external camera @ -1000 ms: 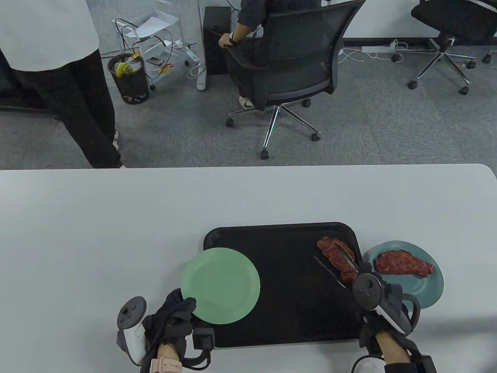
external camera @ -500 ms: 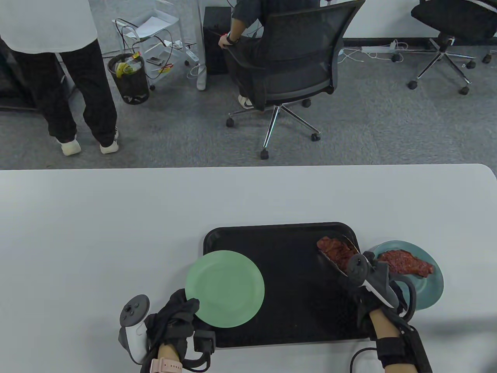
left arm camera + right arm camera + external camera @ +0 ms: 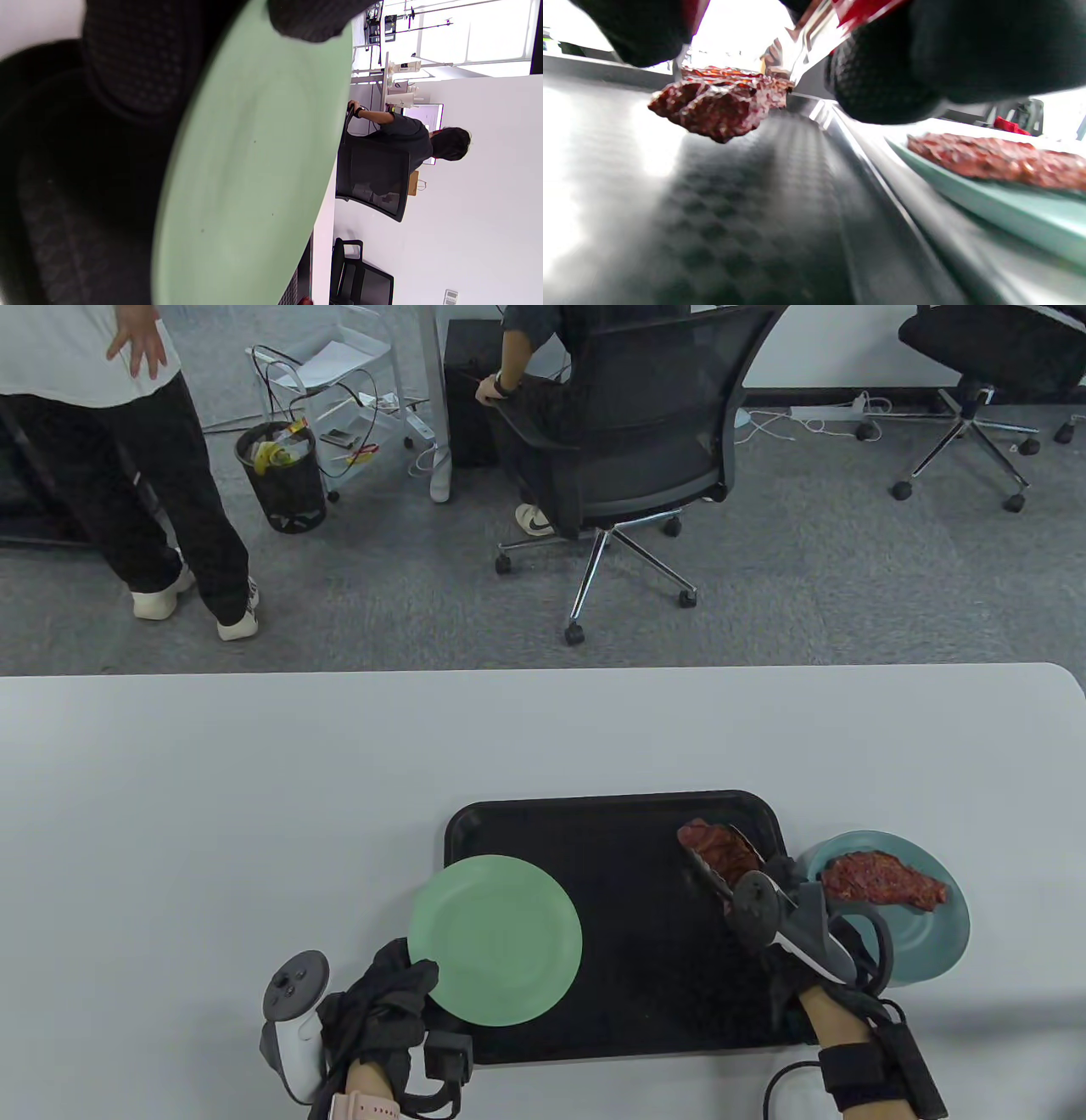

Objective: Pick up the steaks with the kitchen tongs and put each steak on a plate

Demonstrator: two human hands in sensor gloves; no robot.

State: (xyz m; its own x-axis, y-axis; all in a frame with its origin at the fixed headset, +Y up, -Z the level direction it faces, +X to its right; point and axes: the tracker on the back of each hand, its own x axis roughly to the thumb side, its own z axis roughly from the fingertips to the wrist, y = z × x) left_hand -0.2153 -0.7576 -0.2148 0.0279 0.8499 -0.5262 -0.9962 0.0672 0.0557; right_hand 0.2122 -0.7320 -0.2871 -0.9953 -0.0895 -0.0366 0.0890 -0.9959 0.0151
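One steak point(image 3: 717, 848) is held between the arms of the kitchen tongs point(image 3: 721, 875) above the far right corner of the black tray point(image 3: 628, 933). In the right wrist view it point(image 3: 719, 103) is seen lifted clear of the tray floor, one end drooping, with a metal tong arm point(image 3: 814, 40) lying along its top. The right hand point(image 3: 797, 950), the grip for this transfer, is curled round the tong handles and is squeezing them onto the meat; the handles themselves are largely hidden behind the tracker in the table view.

A second steak point(image 3: 882, 881) already lies on the teal plate point(image 3: 933, 942), which sits on the worktop point(image 3: 254, 814) just off the tray's right edge, near the worktop's near right corner. That half of the task is judged complete.

The green plate point(image 3: 496, 940) carries nothing yet. It overlaps the tray's left edge and is pinched at its near left rim by the left hand point(image 3: 382, 1010); in the left wrist view a gloved thumb point(image 3: 314, 17) is seen on its upper face point(image 3: 254, 169) and the fingers beneath it.

What remains, by this reading, is for the lifted steak to be carried across the tray to the green plate, set down and let go. No further steaks are visible on the tray.
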